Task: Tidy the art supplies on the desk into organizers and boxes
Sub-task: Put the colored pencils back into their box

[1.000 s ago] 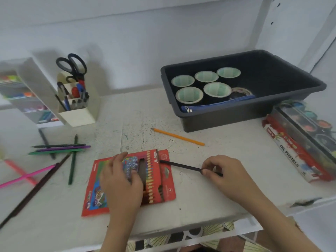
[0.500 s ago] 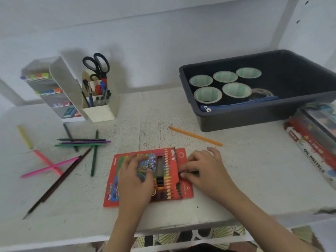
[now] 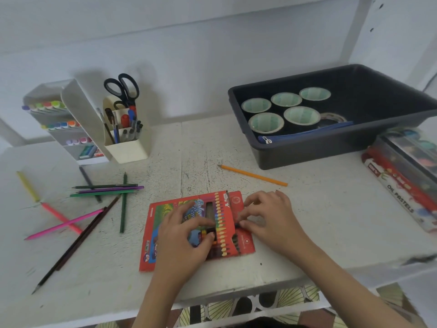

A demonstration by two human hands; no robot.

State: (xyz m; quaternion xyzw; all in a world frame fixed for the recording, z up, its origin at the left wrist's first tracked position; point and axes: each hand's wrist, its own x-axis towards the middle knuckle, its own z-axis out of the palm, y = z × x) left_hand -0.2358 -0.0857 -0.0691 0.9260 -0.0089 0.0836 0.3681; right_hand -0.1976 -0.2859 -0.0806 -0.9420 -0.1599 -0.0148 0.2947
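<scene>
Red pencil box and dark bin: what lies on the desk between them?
One orange pencil, slantwise on the desk, touching neither red pencil box nor dark bin; seen in head view.

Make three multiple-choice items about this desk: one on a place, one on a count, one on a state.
1. Where is the orange pencil? A in the holder; B on the desk, near the bin; C in a hand.
2. How many green-cored rolls lie in the bin? A three; B five; C eight.
3. What does the left hand do? A rests on the red box; B holds scissors; C hangs free.
Key: B, it lies on bare desk; B, five cores show; A, its fingers touch the box.
</scene>
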